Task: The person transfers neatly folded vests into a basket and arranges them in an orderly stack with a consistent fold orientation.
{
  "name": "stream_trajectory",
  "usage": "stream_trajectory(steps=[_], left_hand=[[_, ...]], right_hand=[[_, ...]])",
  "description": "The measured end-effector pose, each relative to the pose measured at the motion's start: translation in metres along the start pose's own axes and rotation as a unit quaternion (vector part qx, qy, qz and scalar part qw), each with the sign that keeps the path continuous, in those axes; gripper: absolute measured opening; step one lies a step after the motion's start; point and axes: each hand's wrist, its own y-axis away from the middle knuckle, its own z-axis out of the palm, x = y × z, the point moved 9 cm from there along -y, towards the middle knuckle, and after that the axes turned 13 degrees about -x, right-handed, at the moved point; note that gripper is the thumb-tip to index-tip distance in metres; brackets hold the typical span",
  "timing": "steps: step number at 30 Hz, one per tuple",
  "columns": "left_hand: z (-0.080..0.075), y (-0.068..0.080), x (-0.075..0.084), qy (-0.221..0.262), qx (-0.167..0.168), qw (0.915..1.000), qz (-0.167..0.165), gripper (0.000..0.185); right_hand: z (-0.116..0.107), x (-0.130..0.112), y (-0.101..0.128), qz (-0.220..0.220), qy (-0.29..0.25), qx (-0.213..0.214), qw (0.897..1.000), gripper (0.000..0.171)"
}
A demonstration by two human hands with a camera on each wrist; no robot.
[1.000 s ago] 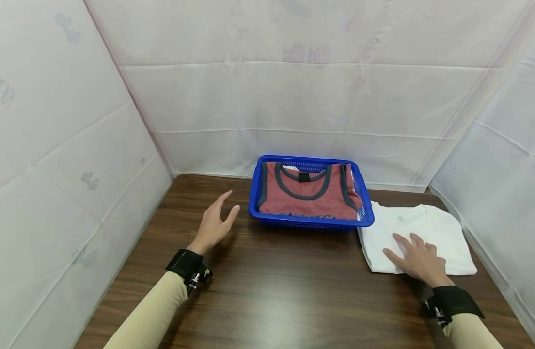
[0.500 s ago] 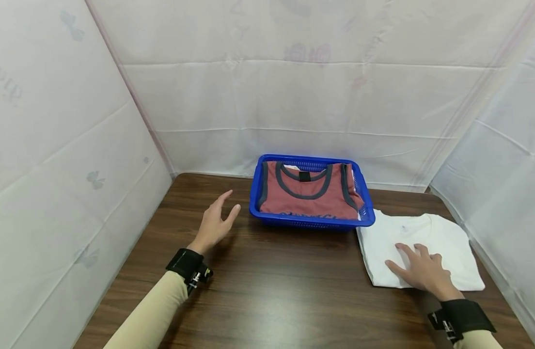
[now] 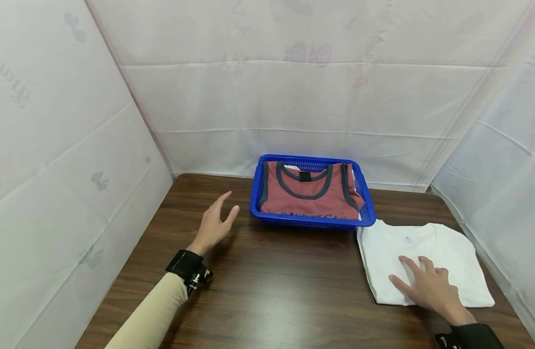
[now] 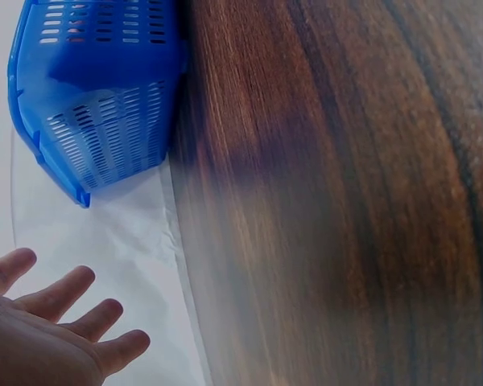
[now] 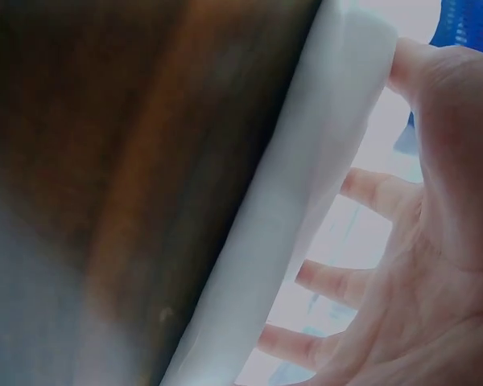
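A folded white shirt [image 3: 450, 247] lies at the right of the table, its top left corner meeting the basket's front right corner. My right hand [image 3: 433, 288] rests on it with fingers spread, the fingertips pressing its upper face; the right wrist view shows the shirt's thick folded edge [image 5: 258, 233] beside them. A blue plastic basket [image 3: 311, 224] stands at the back middle, holding a folded red tank top [image 3: 306, 203] with dark grey trim. My left hand [image 3: 212, 225] hovers left of the basket, fingers apart, holding nothing.
The dark wooden table [image 3: 272, 281] ends against white sheeting [image 3: 267, 97] behind and at both sides. Something white shows under the red tank top's neckline. Each wrist wears a black strap [image 3: 186, 265].
My right hand has drawn back toward me and slightly right, and the white shirt has slid with it, away from the table's back edge. The left hand and basket stay about in place.
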Motion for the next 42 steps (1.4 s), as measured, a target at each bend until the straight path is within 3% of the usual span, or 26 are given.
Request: stream_trajectory(steps=[6,13,16,19,23,27,31,34,37,42], left_hand=[[0.001,0.001,0.0,0.001,0.003,1.0,0.002,0.061],[0.0,0.003,-0.002,0.002,0.004,1.0,0.005,0.06],[0.001,0.005,-0.002,0.003,-0.001,1.0,0.004,0.06],[0.001,0.005,-0.002,0.002,-0.004,1.0,0.004,0.06],[0.002,0.006,-0.002,0.005,-0.008,1.0,0.001,0.06],[0.003,0.01,-0.003,0.008,-0.017,0.9998,-0.006,0.061],[0.005,0.015,-0.006,0.019,-0.022,0.9995,-0.016,0.062],[0.007,0.017,-0.006,0.03,-0.026,0.9989,-0.023,0.062],[0.008,0.02,-0.005,0.049,-0.031,0.9978,-0.032,0.061],[0.01,0.024,-0.005,0.068,-0.035,0.996,-0.045,0.061]], right_hand=[[0.007,0.0,0.016,0.018,-0.007,-0.011,1.0,0.086],[0.01,-0.005,0.032,0.02,-0.008,0.01,1.0,0.084],[0.014,-0.004,0.033,0.019,-0.005,-0.007,1.0,0.084],[0.008,-0.005,0.033,-0.02,0.001,-0.007,1.0,0.073],[-0.015,0.0,0.027,-0.096,-0.022,-0.011,0.995,0.056],[-0.042,0.028,0.012,-0.091,-0.059,-0.027,0.994,0.056],[-0.066,0.067,0.001,-0.068,-0.053,0.022,0.996,0.069],[-0.07,0.096,-0.003,-0.047,-0.053,0.032,0.997,0.085],[-0.063,0.117,-0.008,-0.024,-0.054,-0.007,0.998,0.097],[-0.048,0.13,-0.016,-0.009,-0.067,-0.071,0.995,0.106]])
